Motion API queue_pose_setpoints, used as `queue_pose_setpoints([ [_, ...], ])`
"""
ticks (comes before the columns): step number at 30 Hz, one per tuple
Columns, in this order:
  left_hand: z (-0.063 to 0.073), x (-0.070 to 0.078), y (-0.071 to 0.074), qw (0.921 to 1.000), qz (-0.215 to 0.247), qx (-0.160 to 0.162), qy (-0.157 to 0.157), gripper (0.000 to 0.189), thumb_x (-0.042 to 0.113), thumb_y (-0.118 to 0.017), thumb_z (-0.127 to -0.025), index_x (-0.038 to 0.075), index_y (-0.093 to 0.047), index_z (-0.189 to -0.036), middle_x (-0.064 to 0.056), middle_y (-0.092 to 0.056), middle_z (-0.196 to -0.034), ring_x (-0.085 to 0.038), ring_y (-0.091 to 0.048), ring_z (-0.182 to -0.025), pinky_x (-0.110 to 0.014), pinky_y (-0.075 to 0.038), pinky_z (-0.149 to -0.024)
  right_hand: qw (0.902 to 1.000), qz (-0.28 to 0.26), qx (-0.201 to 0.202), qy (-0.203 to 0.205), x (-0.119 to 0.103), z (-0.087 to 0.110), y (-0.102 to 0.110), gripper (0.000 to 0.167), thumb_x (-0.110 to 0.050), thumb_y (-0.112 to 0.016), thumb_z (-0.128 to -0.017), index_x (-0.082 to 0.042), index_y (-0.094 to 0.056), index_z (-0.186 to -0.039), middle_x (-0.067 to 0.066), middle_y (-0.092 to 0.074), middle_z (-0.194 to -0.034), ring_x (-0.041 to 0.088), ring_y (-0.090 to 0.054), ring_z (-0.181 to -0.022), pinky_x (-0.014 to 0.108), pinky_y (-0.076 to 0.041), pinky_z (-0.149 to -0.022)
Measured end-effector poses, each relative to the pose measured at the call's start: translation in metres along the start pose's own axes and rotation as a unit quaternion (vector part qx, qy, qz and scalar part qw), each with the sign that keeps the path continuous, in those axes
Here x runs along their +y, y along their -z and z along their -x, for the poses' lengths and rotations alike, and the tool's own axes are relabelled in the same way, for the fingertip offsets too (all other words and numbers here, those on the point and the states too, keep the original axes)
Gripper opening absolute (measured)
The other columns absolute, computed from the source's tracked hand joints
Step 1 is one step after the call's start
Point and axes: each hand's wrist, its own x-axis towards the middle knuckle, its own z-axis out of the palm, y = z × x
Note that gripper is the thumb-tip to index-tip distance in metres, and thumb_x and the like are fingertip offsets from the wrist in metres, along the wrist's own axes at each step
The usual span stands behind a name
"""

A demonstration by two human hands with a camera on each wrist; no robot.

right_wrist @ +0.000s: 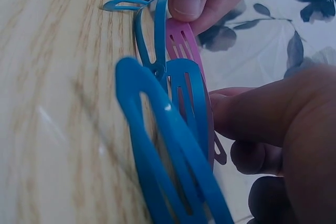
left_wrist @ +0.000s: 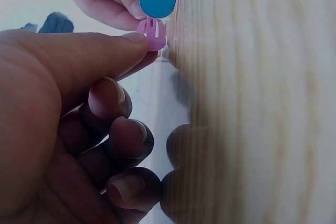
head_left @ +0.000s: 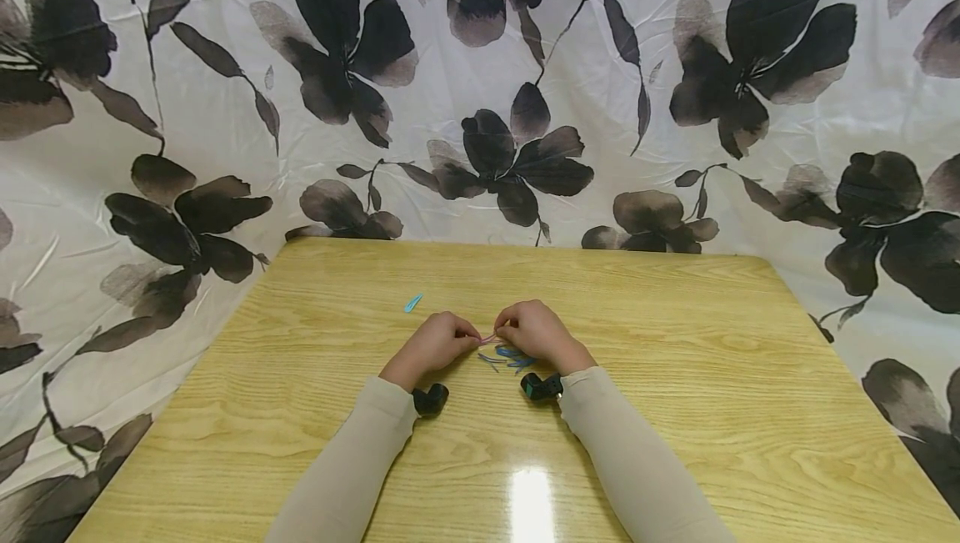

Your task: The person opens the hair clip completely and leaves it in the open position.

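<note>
A pink snap hair clip [head_left: 487,339] is stretched between the two hands, just above the tabletop. My left hand [head_left: 441,341] pinches one end with thumb and forefinger, its other fingers curled loosely in the left wrist view. At the opposite end, the thumb and finger of my right hand [head_left: 536,331] pinch the clip. Several blue snap hair clips [head_left: 514,356] lie in a loose pile close below the hands. Seen from the right wrist, these blue clips [right_wrist: 168,109] partly cover the pink clip [right_wrist: 181,38].
A single light-blue hair clip [head_left: 413,303] lies apart on the wooden table [head_left: 675,409], beyond the left hand. Black cameras [head_left: 431,400] are strapped at both wrists. Floral fabric [head_left: 495,84] hangs behind the table and along its sides.
</note>
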Motion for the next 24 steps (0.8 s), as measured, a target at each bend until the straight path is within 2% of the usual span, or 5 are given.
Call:
queue_pose_setpoints([
  [24, 0.0, -0.0027, 0.0014, 0.9998, 0.0, 0.01, 0.014, 0.015, 0.027, -0.065, -0.094, 0.02, -0.078, -0.098, 0.003, -0.073, -0.099, -0.014, -0.065, -0.091, -0.036, -0.052, -0.084, 0.9999, 0.013, -0.007, -0.005, -0.0006, 0.0005, 0.0009, 0.011, -0.023, -0.064, -0.095, -0.022, -0.075, -0.095, -0.005, -0.07, -0.087, 0.008, -0.058, -0.072, 0.032, -0.05, -0.071],
])
